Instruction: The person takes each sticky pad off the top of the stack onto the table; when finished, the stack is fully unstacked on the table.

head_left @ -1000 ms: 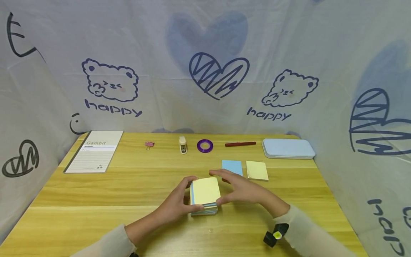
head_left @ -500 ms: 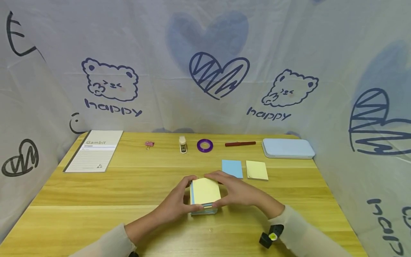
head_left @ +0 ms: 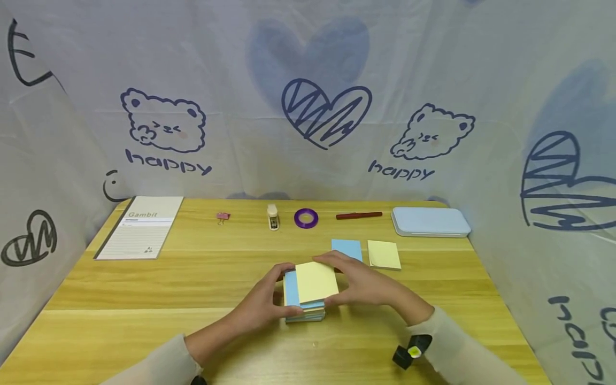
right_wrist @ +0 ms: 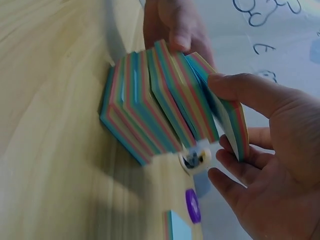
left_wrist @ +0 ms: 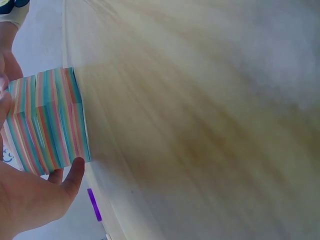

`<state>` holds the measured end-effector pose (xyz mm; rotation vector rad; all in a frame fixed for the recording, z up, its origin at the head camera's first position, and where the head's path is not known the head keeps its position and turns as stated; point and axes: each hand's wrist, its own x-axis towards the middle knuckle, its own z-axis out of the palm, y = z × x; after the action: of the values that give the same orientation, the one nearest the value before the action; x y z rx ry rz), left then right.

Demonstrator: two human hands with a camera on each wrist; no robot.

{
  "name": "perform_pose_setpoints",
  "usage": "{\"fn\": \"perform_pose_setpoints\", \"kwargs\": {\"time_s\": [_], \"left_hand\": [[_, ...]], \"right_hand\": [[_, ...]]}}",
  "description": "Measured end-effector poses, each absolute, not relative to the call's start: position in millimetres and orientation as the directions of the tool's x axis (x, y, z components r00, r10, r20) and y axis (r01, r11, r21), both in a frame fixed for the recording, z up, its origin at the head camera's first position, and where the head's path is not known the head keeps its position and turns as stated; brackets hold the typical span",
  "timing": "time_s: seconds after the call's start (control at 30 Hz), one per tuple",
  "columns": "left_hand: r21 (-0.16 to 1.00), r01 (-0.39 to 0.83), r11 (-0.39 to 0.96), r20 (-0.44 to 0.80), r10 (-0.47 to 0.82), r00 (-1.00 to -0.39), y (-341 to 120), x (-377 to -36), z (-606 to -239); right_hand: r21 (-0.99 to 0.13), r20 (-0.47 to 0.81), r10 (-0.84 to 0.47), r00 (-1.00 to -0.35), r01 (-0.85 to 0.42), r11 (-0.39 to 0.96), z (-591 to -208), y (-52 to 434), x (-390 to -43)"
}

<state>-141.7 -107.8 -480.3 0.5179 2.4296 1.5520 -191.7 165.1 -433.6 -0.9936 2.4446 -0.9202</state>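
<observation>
A thick block of striped, many-coloured sticky notes (head_left: 304, 311) stands on the wooden table (head_left: 192, 289) in front of me. My left hand (head_left: 276, 293) grips its left side, thumb on the far edge (left_wrist: 75, 172). My right hand (head_left: 343, 283) pinches a top bunch with a yellow face (head_left: 316, 280), tilted up and shifted right off the block. A blue sheet (head_left: 291, 287) shows beneath it. In the right wrist view the block (right_wrist: 142, 112) fans apart, the lifted bunch (right_wrist: 227, 112) sitting between my right thumb and fingers. In the left wrist view I see the block's side (left_wrist: 45, 120).
Behind my right hand lie a blue note pad (head_left: 347, 248) and a yellow note pad (head_left: 384, 254). Along the back edge are a notebook (head_left: 140, 227), a pink clip (head_left: 223, 216), a small white bottle (head_left: 272, 216), a purple tape roll (head_left: 306, 218), a red pen (head_left: 359, 215) and a pale blue case (head_left: 430, 221).
My right hand closed on the block's top, then drew the yellow-faced bunch up and to the right, uncovering a blue sheet. The left hand stayed on the block.
</observation>
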Motion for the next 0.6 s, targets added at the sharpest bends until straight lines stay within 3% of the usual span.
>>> {"fn": "perform_pose_setpoints", "kwargs": {"time_s": [0.6], "left_hand": [[0.881, 0.224, 0.416, 0.032, 0.419, -0.907, -107.4, -141.0, -479.3]], "right_hand": [[-0.813, -0.094, -0.555, -0.827, -0.257, 0.522, -446.9, 267.0, -205.4]]}}
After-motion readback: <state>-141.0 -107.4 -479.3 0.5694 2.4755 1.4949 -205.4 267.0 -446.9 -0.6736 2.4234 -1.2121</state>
